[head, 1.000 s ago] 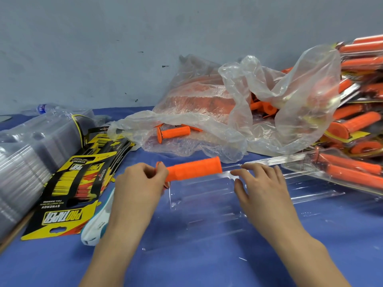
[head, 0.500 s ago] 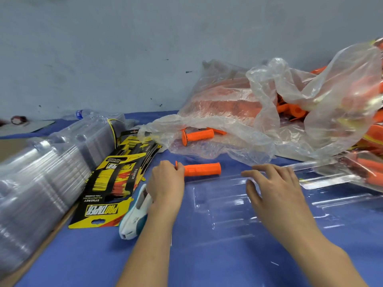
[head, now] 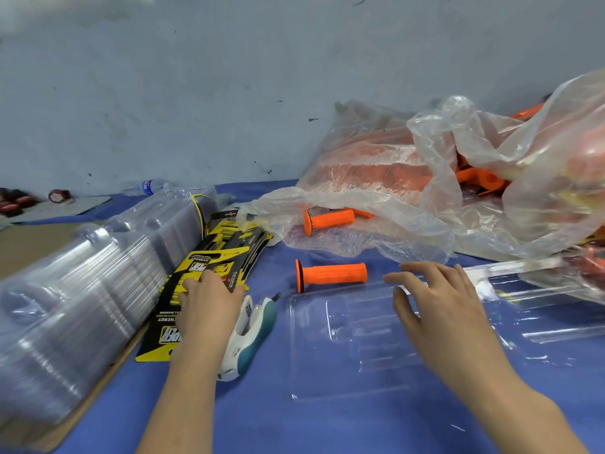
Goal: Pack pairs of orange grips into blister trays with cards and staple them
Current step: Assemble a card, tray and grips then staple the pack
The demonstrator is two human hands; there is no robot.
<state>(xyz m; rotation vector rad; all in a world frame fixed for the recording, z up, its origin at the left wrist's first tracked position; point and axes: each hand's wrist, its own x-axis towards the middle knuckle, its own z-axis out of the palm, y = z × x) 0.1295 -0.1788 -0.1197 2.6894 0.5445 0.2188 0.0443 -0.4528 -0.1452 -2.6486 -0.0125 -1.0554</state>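
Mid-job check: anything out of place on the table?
One orange grip lies loose on the blue cloth beyond the far edge of the blister tray, not in a cavity. A second grip lies at the open mouth of the plastic bag.

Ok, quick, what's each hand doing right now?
Left hand: open, fingers resting on the card stack.
Right hand: open, holding nothing, over the blister tray.

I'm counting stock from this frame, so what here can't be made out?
Head view:
- Grips inside the plastic bag: crinkled film veils them; count unreadable.
- Tray stack: blurred, cut by the left edge.
- Left hand on the cards: its back hides whether it pinches one.
- Water bottle label: too small.
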